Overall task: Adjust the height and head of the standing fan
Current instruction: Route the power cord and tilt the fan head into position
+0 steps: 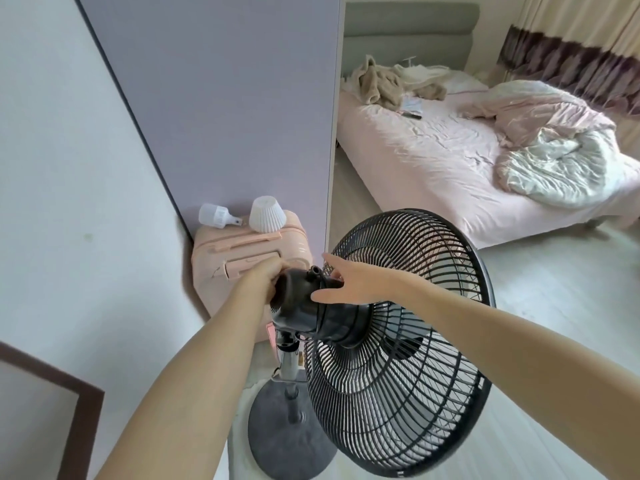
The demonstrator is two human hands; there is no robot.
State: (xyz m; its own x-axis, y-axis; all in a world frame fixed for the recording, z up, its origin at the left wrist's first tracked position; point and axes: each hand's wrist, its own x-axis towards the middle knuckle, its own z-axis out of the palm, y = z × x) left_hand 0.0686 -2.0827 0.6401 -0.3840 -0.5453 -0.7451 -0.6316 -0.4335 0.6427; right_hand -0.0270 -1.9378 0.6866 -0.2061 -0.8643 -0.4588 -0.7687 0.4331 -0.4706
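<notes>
A black standing fan stands in front of me, its round wire grille [398,341] facing right and tilted down. The dark motor housing [304,299] sits at the back of the grille, over a metal pole [289,368] and a round grey base [277,441]. My left hand [263,277] is closed around the rear end of the motor housing. My right hand [349,284] lies on the housing's upper right side near the small knob [316,270], thumb and index finger spread, the other fingers curled over behind the grille.
A pink suitcase [242,258] stands just behind the fan against a lilac wardrobe [225,116], with a white bulb [214,216] and a ribbed white shade [266,216] on top. A bed [467,161] with rumpled bedding fills the right. A brown frame [83,420] is at lower left.
</notes>
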